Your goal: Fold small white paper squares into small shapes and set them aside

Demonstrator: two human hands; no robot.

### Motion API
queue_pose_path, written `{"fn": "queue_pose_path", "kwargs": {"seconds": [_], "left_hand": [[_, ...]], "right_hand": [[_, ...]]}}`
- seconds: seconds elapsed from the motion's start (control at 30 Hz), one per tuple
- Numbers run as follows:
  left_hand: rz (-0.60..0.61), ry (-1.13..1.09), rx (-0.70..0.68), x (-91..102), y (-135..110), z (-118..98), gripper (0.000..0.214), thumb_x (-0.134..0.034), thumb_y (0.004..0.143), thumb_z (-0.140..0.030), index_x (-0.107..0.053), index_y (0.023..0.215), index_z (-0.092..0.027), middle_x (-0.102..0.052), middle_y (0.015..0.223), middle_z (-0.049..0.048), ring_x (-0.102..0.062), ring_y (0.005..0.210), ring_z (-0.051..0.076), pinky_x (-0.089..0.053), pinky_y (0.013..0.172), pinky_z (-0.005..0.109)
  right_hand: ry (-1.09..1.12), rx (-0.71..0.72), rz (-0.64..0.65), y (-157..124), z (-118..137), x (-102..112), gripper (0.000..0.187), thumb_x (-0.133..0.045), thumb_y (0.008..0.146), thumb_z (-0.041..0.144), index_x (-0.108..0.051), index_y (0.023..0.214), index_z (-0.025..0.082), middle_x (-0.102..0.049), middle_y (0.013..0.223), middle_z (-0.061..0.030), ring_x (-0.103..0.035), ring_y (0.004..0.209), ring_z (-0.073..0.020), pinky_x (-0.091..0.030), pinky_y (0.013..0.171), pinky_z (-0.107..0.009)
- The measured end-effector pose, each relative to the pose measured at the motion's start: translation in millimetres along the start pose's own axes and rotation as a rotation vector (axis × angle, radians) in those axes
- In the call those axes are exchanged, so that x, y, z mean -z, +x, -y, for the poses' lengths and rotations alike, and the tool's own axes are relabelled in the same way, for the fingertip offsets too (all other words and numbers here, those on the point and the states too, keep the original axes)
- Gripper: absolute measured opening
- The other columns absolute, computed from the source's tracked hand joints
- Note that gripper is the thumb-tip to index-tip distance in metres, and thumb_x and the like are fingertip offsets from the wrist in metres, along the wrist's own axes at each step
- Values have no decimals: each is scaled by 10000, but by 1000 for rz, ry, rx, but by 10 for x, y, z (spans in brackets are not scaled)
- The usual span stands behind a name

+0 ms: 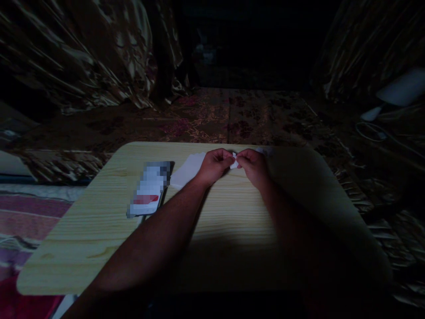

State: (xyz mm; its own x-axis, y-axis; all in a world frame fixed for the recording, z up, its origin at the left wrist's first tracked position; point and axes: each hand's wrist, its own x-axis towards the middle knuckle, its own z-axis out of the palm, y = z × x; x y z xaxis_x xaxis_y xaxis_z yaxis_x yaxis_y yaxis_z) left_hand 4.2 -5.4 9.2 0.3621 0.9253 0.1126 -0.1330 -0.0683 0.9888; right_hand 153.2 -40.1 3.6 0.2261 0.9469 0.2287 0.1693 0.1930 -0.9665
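Both my hands meet at the far middle of a light wooden table (99,239). My left hand (214,166) and my right hand (254,167) each pinch a small white scrap of paper (234,163) held between their fingertips. A white sheet of paper (187,170) lies flat on the table just left of my left hand. Another pale bit of paper (265,151) shows behind my right hand. The scene is dim, and the table's right side lies in shadow.
A phone (150,189) with a lit screen lies on the table's left part. A patterned carpet (232,115) and shiny draped fabric (83,57) surround the table. A white cable (375,132) and a pale object (400,91) lie at the right.
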Motion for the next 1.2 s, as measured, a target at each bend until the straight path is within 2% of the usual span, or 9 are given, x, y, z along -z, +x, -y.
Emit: {"fn": "queue_pose_path", "kwargs": {"seconds": [0.1,0.27,0.53,0.83,1.2], "left_hand": [[10,-15,-1,1,3,-10,228,-768,686,-344,-659,715,-146,-612,623,-6,-476,543,90,-342,539,237],[-3,-57,14,1,9,-14,185,-764,660,-303,-666,698,-150,-618,627,-6,-492,556,97,-367,559,243],[29,-93,25,15,13,14,144,-761,656,-260,-673,691,-151,-629,639,-7,-503,569,95,-377,577,244],[25,-28,24,7,2,-18,212,-785,651,-314,-659,695,-148,-610,639,-5,-475,567,95,-353,567,246],[40,22,22,-5,-2,-12,230,-778,675,-335,-641,700,-151,-583,626,-13,-437,549,88,-312,545,242]], "right_hand": [[25,-16,-20,-4,15,-6,128,-635,709,317,-649,728,192,-615,561,26,-557,553,-130,-414,561,-261],[94,-23,22,-15,37,2,139,-650,708,319,-658,744,185,-624,572,24,-566,560,-128,-426,573,-261],[53,2,47,-18,34,22,111,-648,704,300,-647,710,189,-620,576,25,-572,562,-130,-430,561,-256],[112,-32,29,-8,-5,-9,144,-686,693,319,-649,750,192,-650,638,18,-589,591,-133,-469,580,-259],[77,-14,23,-2,-9,-10,108,-668,693,293,-634,711,192,-615,605,27,-564,580,-126,-444,570,-253]]}}
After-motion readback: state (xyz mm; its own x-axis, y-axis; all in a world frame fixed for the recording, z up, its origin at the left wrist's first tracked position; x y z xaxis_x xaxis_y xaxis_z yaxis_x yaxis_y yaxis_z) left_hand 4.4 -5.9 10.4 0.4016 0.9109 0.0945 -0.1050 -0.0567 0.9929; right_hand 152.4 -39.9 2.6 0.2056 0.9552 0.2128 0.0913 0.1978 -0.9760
